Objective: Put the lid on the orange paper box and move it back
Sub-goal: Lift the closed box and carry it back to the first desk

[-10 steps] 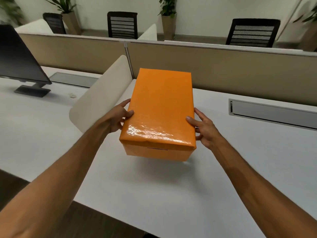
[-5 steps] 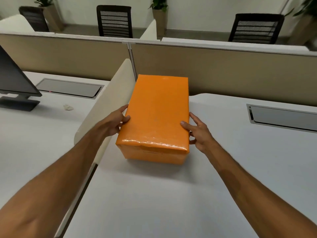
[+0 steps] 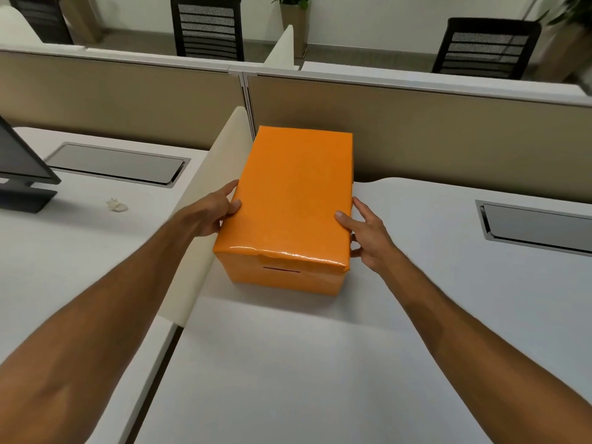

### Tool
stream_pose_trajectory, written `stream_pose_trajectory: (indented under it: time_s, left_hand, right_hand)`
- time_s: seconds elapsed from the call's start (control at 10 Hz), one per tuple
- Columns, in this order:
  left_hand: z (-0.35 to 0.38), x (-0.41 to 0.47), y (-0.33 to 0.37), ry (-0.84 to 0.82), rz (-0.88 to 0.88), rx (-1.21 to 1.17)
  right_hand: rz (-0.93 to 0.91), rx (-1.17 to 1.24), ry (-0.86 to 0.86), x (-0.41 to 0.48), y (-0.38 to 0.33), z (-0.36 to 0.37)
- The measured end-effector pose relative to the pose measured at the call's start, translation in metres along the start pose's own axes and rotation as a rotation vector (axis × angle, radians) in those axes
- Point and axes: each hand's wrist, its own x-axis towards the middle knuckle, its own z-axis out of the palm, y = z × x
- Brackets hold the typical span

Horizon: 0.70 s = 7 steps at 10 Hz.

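The orange paper box (image 3: 285,277) stands on the white desk (image 3: 320,363) with its glossy orange lid (image 3: 294,197) seated on top. Its far end reaches the beige partition at the back. My left hand (image 3: 211,214) grips the box's left side, thumb on the lid's edge. On the opposite side my right hand (image 3: 365,232) presses the box, thumb resting on the lid. The fingers below both hands are hidden by the box.
A curved cream divider (image 3: 208,219) runs along the box's left side. The beige partition wall (image 3: 432,139) stands right behind the box. A cable hatch (image 3: 538,225) lies at right, another hatch (image 3: 118,163) and a monitor (image 3: 19,168) at left.
The box, held between both hands, has slid away from me towards the back partition and now rests beside the cream divider. My view has shifted right.
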Motion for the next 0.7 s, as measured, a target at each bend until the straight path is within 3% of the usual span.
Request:
stream_pose_trajectory:
  time_s: [0.2,0.5,0.7]
  left_hand:
    - [0.001,-0.002,0.003,0.06,0.047,0.133]
    - [0.034,-0.026,-0.008,0.348,0.327,0.635]
    - [0.084,-0.051,0.003,0.539,0.44,0.76]
  right_hand:
    - [-0.008,-0.074,-0.004,0.004,-0.004,0.003]
    - [-0.096,-0.294,0.167,-0.008,-0.02,-0.002]
    - [-0.319,-0.567,0.234,-0.048,-0.036,-0.036]
